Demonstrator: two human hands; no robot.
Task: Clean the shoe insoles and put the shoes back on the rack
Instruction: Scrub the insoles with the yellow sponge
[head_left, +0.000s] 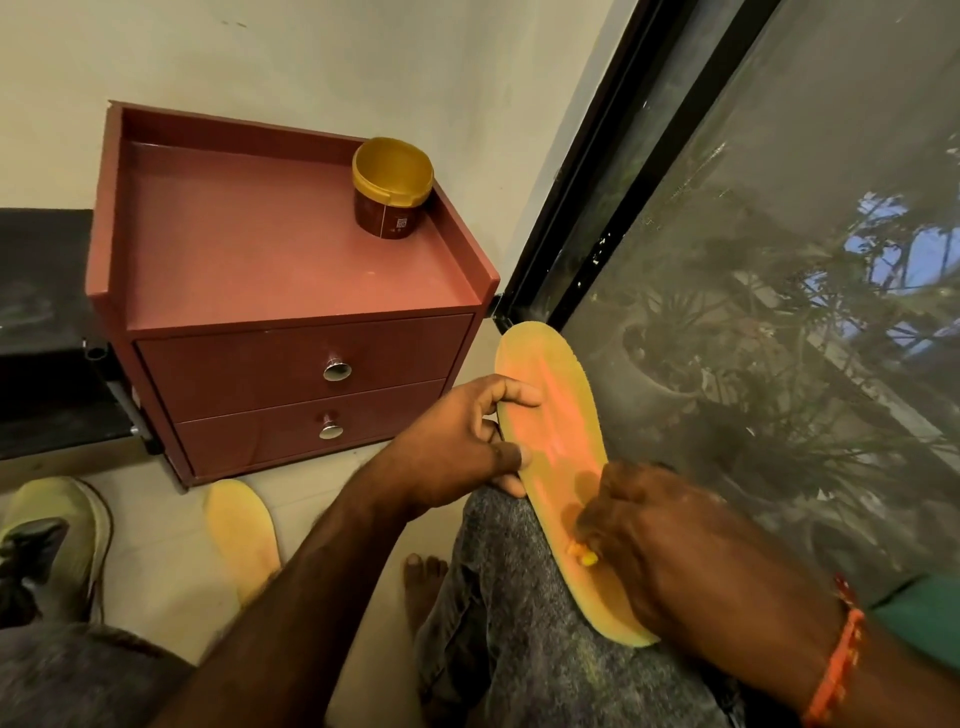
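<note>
Left hand (457, 447) pinches insole (556, 441) edge on knee, right hand (670, 540) curls round a small yellow scrubber (587, 558); judgement: brace firmly, rub heel-to-toe with short even strokes

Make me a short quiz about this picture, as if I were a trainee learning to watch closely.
1. True or false: the second yellow foam insole lies on top of the dark red two-drawer cabinet.
2. Which hand steadies the long yellow-orange foam insole propped on the knee?
A. left hand
B. right hand
C. neither
3. Fill in: the open brown plastic tub with the gold rim stands on the ___.

Key
1. False; it lies on the floor in front of the cabinet.
2. A; the left hand grips its edge, while the right hand presses a small yellow object against it.
3. Cabinet.
</note>
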